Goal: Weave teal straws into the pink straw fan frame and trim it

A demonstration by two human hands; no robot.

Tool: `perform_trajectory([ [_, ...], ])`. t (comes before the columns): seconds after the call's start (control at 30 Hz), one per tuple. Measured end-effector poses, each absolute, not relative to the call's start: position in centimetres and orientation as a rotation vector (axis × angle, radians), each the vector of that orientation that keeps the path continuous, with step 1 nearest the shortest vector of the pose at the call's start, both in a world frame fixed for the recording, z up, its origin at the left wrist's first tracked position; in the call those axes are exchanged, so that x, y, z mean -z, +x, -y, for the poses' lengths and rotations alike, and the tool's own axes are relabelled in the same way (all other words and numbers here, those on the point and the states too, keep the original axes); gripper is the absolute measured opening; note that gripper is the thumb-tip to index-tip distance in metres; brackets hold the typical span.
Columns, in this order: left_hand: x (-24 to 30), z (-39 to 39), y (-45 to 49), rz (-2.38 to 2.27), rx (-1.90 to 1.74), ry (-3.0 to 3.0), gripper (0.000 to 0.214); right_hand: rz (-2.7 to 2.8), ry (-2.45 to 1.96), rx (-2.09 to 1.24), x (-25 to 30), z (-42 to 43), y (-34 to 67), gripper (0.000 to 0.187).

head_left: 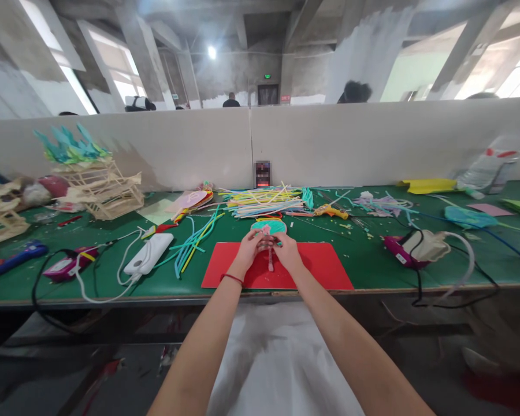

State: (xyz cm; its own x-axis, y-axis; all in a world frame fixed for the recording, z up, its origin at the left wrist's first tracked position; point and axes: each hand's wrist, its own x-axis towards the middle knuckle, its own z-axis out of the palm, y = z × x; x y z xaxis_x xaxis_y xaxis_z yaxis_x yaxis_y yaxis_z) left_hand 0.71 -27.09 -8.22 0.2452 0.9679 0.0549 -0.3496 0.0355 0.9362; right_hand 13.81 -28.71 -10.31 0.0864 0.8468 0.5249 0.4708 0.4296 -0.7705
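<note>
Both my hands meet over a red sheet (320, 266) on the green table (364, 254). My left hand (248, 247) and my right hand (285, 249) are closed in a pinch on a small pink stick-like craft piece (270, 260) that hangs down between them. Just beyond my fingers lies a round teal paper disc (271, 225) with a pink part on it. A red string circles my left wrist.
A pile of coloured straws (264, 202) lies behind the disc, loose straws (195, 237) to its left. A white power bank (149, 254), glue guns (69, 266) and wooden stick models (108, 188) sit left. Another glue gun (398, 248), paper scraps and a plastic bottle (489, 164) sit right. A white partition (372, 144) backs the table.
</note>
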Motion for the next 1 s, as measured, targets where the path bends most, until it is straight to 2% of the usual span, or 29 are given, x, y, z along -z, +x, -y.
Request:
perform_trajectory([
  [0.27,7.90,27.37,0.52,-0.693,-1.088,0.892,0.012,1.573,-1.219,-0.408,10.32,28.57,14.07,0.017],
  [0.43,8.01,27.36,0.28,-0.709,-1.022,0.845,0.015,1.560,-1.206,-0.389,10.10,28.83,13.95,0.015],
  [0.63,8.38,27.15,0.12,-0.733,-0.941,0.834,0.005,1.516,-1.204,-0.347,10.06,28.94,13.94,0.022],
  [1.0,8.13,27.34,-0.06,-0.704,-0.881,0.842,0.010,1.508,-1.205,-0.369,10.10,28.81,13.90,0.024],
])
